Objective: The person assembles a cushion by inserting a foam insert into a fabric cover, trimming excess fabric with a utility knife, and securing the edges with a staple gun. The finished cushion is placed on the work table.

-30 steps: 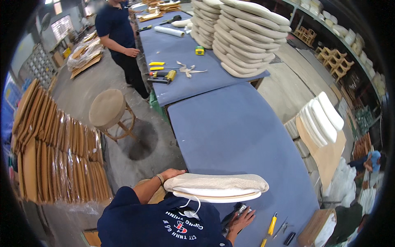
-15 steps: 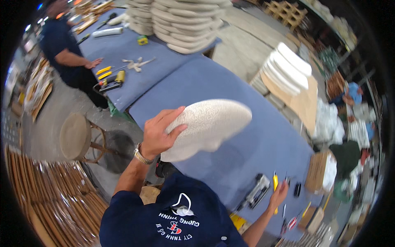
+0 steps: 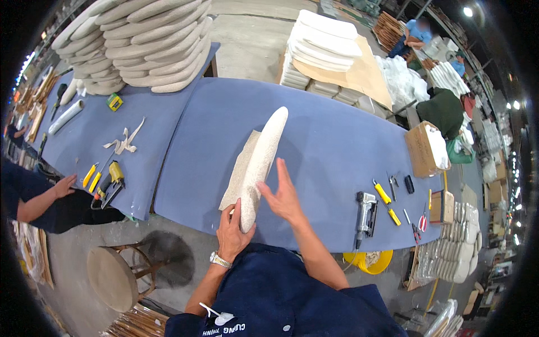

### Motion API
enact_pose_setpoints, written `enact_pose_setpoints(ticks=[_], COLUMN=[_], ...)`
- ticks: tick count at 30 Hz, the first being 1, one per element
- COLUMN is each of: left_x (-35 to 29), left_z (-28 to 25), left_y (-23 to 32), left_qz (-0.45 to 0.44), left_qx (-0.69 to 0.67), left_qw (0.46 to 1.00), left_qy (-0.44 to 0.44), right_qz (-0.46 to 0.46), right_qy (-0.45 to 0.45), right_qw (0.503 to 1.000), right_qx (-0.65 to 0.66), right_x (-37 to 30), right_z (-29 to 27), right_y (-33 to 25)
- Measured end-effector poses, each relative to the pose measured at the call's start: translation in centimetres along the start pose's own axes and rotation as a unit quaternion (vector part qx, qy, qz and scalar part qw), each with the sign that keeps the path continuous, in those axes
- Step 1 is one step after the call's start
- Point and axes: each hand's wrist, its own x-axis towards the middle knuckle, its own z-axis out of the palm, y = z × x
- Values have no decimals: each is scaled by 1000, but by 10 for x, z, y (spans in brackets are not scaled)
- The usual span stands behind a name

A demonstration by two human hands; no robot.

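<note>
A cream fabric-covered seat pad (image 3: pixel 265 160) stands on its edge above the blue table, its long side slanting away from me. On its left side a flap of the same fabric (image 3: pixel 237 174) sticks out. My left hand (image 3: pixel 234 233) grips the pad's near end, thumb on one face and fingers round the lower edge. My right hand (image 3: pixel 285 197) is at the pad's right face, fingers spread and the thumb at its surface; whether it presses there I cannot tell.
On the right of the blue table (image 3: pixel 325 151) lie a staple gun (image 3: pixel 366 216), a yellow-handled tool (image 3: pixel 386 202), and red-handled scissors (image 3: pixel 423 223). A carton (image 3: pixel 424 151) stands behind them. Stacked cream pads (image 3: pixel 157 45) rise far left. A co-worker's hand (image 3: pixel 64 186) rests near another staple gun (image 3: pixel 114 180).
My right hand has come from the tools on the right to the pad. The pad has turned from showing its broad face to standing on edge. My view has swung right.
</note>
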Motion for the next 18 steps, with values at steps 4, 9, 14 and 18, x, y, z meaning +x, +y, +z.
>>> enact_pose_setpoints(ticks=[4, 9, 14, 18], left_x=[12, 36, 80, 158], left_z=[-9, -5, -16, -92], left_y=[2, 11, 16, 41], left_qz=[85, 114, 196, 349], left_qx=[1, 23, -93, -24], left_qw=[992, 967, 918, 927], left_qy=[-93, -228, -331, -138], right_qz=[68, 320, 244, 148], right_qy=[81, 8, 19, -147], right_qw=[992, 947, 968, 966], right_qx=[-64, -30, -50, -152], right_x=[37, 81, 62, 67], right_z=[52, 6, -40, -85], right_y=[-2, -5, 46, -42])
